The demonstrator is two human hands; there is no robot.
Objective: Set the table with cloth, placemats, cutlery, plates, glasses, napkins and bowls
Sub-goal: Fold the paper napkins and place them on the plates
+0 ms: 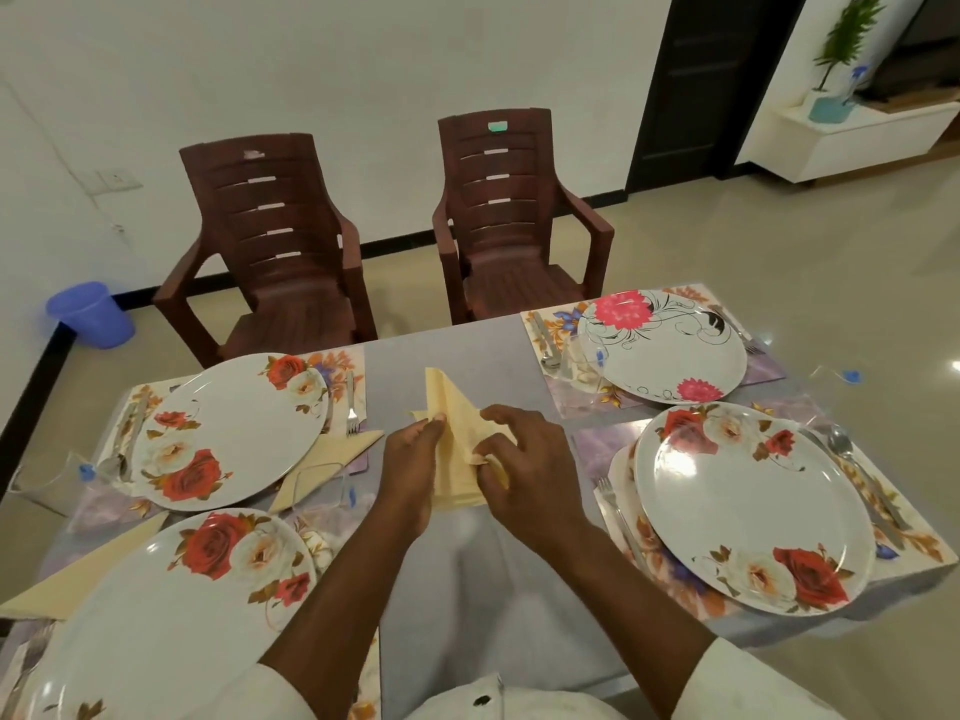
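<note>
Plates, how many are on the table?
4 round white floral plates: far left, near left, far right, near right. None seem hidden.

napkin [454,433]: pale yellow, folded to a point | held above table centre | between plates

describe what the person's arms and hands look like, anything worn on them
Both hands are bare: no gloves, rings, watch or bracelets show on the left hand or the right hand. The forearms are uncovered up to cream-white sleeves, the left sleeve and the right sleeve, which end near the elbows at the bottom of the view.
</note>
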